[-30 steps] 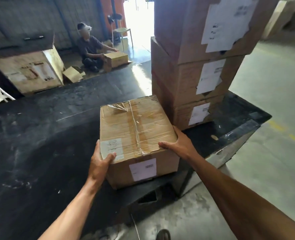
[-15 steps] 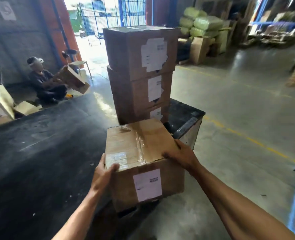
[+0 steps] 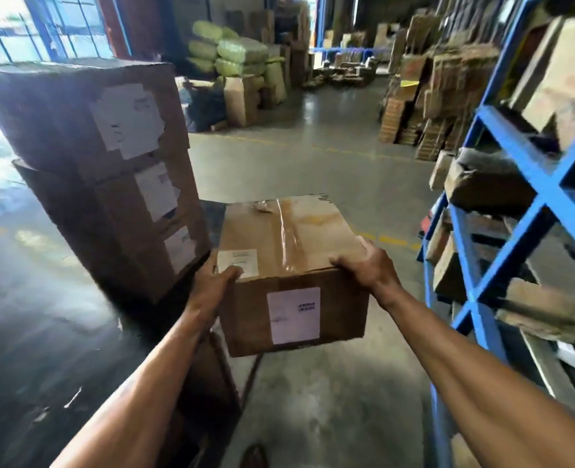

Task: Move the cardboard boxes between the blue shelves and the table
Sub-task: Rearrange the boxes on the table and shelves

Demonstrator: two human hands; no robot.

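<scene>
Cardboard box (image 3: 289, 265), centre of frame, held clear of the black table (image 3: 26, 315) at lower left and above the concrete floor (image 3: 313, 163). The left hand (image 3: 212, 285) grips the near left corner, thumb curled onto the top beside a white label. The right hand (image 3: 369, 268) clasps the near right corner, curled over the top edge. The taped seam runs away from the person, toward the top of the frame. Blue shelves (image 3: 549, 197) fill the right edge, so the box lies to their left and the right hand is nearer them. Judged next move: a rightward swing onto a shelf. A stack of three boxes (image 3: 110, 163) stands on the table, left of centre.
</scene>
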